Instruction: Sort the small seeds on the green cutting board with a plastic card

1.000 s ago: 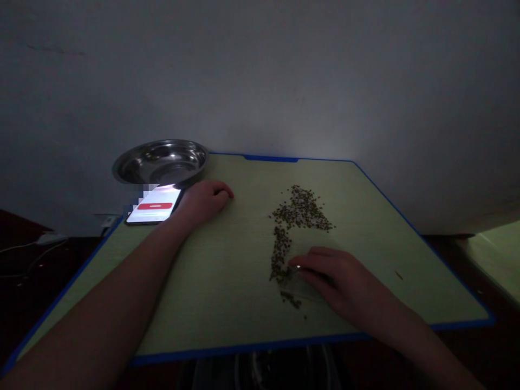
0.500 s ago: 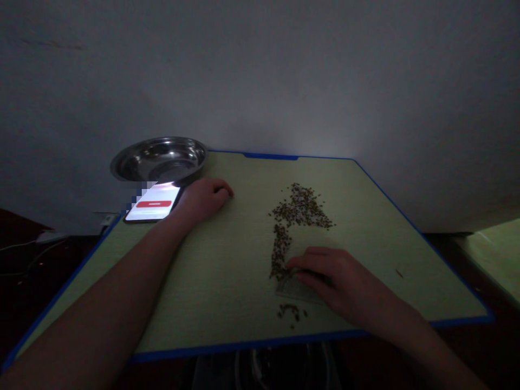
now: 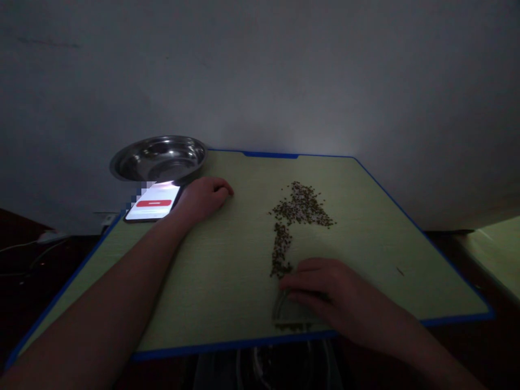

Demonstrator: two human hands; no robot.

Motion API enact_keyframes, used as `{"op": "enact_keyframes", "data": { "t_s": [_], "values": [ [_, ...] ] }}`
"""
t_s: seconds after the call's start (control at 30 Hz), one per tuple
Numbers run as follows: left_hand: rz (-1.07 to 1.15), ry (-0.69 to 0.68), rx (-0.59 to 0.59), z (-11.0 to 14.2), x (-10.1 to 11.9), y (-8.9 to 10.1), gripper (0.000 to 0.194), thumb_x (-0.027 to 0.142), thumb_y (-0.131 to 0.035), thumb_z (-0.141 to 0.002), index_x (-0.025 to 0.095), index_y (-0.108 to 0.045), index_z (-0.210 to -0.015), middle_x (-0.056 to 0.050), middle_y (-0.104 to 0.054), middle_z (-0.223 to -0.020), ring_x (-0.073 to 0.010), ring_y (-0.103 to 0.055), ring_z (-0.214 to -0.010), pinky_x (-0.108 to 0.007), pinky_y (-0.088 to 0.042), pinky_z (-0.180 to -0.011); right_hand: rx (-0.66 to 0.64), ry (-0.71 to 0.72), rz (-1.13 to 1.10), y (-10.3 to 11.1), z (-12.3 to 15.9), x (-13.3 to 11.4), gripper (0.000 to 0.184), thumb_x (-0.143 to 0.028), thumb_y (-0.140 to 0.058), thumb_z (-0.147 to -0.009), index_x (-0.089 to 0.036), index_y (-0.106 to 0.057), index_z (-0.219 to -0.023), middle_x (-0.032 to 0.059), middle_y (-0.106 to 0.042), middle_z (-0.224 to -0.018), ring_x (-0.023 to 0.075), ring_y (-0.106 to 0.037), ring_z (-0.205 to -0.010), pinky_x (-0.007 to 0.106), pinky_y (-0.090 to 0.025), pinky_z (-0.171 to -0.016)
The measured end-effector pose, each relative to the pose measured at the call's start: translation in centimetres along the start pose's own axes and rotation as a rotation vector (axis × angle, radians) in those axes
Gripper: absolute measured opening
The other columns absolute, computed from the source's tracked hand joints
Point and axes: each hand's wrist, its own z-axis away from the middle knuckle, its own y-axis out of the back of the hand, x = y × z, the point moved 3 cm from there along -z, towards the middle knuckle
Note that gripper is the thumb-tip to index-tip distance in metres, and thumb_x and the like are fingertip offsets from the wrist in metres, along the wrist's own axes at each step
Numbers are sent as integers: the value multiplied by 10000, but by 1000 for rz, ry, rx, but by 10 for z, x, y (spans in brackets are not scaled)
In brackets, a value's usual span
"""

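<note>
My right hand (image 3: 320, 287) pinches a thin clear plastic plate (image 3: 298, 313) with a curved line on it, low over the table near its front edge. Along the plate's front side lies a short row of small brown seeds or grains (image 3: 292, 326). Beyond the fingers a narrow strip of the same grains (image 3: 281, 246) leads up to a wider, loosely spread pile (image 3: 303, 206). Resting on the table at the left, my left hand (image 3: 205, 197) has its fingers curled in with nothing seen in them; its wrist is beside a phone (image 3: 156, 203) with a lit screen.
A shiny metal basin (image 3: 162, 160) stands at the back left, against the wall. The pale table (image 3: 227, 281) has a blue rim. Under its front edge a dark round vessel (image 3: 284, 365) shows in part. A thin dark sliver (image 3: 400, 270) lies on the right.
My right hand has moved toward the front edge with the clear plate. The loose grains near that edge are now gathered in a row along the plate. My left hand has stayed put.
</note>
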Motion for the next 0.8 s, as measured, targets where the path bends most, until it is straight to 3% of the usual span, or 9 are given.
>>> {"op": "enact_keyframes", "data": {
  "t_s": [0.47, 0.8],
  "values": [
    [-3, -34, 13, -1, 0, -1, 337, 268, -442, -754, 217, -740, -902, -20, -671, -635, -169, -577, -599, -271, -438, -608, -38, 19, -38, 1, 4, -4, 209, -242, -537, -916, -239, -715, -1026, 31, -717, -989, 164, -642, -873, 273, -469, -758],
    [-1, -41, 26, -3, -3, -3, 319, 267, -454, -756, 224, -742, -886, -13, -673, -640, -161, -570, -575, -266, -429, -592, -15, 0, -63, 14, 15, 1, 190, -275, -537, -928, -260, -712, -999, -2, -707, -895, 128, -637, -829, 236, -473, -736]
  ]
}}
